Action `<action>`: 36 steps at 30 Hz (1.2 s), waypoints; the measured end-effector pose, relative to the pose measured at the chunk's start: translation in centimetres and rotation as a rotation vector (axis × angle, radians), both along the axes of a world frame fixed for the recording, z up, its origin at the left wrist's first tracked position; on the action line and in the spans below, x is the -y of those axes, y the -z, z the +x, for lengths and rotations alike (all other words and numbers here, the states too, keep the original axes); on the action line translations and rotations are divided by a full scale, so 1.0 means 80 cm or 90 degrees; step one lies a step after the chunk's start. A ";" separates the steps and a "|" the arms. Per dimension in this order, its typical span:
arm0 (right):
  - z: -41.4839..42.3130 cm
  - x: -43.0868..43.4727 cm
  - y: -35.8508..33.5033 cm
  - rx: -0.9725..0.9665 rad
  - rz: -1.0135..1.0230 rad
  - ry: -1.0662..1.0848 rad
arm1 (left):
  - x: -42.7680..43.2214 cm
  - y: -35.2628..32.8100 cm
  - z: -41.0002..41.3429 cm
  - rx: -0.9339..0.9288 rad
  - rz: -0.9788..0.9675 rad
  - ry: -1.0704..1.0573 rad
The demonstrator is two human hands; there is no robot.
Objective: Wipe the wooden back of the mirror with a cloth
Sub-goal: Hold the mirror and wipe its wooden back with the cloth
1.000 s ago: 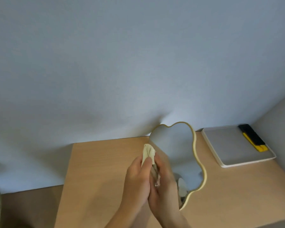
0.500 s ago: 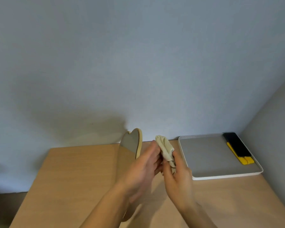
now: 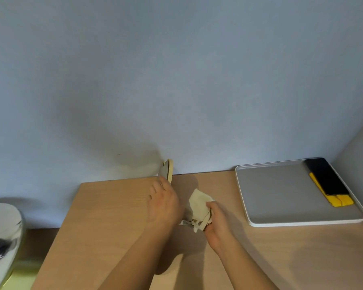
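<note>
A wavy-edged mirror (image 3: 167, 170) with a pale wooden rim stands upright and edge-on to me on the wooden table (image 3: 105, 216). Only its top edge shows; my left hand (image 3: 162, 203) covers the rest and grips it from the left. Just to the right, my right hand (image 3: 215, 222) clutches a crumpled cream cloth (image 3: 199, 206). The cloth sits close to the mirror's right side, which is its wooden back; whether it touches is hidden by my left hand.
A white tray (image 3: 281, 222) with a grey floor lies at the table's right, holding a black phone (image 3: 325, 177) on a yellow object (image 3: 340, 201). A blue-grey wall runs behind the table. A white rounded object (image 3: 2, 233) sits at the far left, off the table.
The mirror has turned from facing me to edge-on. My right hand with the cloth has dropped lower beside it, and the view has shifted so the tray sits further right.
</note>
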State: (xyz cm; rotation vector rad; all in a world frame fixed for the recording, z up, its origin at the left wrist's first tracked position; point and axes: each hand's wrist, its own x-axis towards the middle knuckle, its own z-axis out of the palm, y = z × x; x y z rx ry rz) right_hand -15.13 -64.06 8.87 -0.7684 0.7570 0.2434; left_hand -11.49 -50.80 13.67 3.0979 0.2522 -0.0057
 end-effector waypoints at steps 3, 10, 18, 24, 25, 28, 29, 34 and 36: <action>0.001 -0.004 0.008 -0.001 0.047 -0.005 | -0.008 0.018 0.010 -0.035 -0.046 0.019; 0.003 -0.014 0.028 0.030 0.040 0.001 | -0.027 0.003 0.016 -0.023 -0.274 0.026; -0.015 -0.059 -0.009 0.166 -0.215 -0.094 | -0.166 -0.038 0.024 -0.016 -0.475 -0.079; -0.033 -0.167 -0.017 0.237 -0.459 -0.211 | -0.245 -0.043 0.021 0.007 -0.524 -0.124; -0.037 -0.189 -0.018 0.235 -0.494 -0.230 | -0.255 -0.041 0.021 0.010 -0.532 -0.123; -0.053 -0.251 -0.025 0.322 -0.630 -0.245 | -0.281 -0.030 0.022 0.007 -0.593 -0.120; -0.057 -0.271 -0.027 0.379 -0.678 -0.261 | -0.289 -0.027 0.022 0.003 -0.629 -0.135; -0.072 -0.360 -0.014 0.524 -0.940 -0.362 | -0.332 -0.005 0.021 -0.006 -0.768 -0.158; -0.079 -0.374 -0.001 0.545 -0.971 -0.406 | -0.349 0.006 0.021 -0.013 -0.834 -0.176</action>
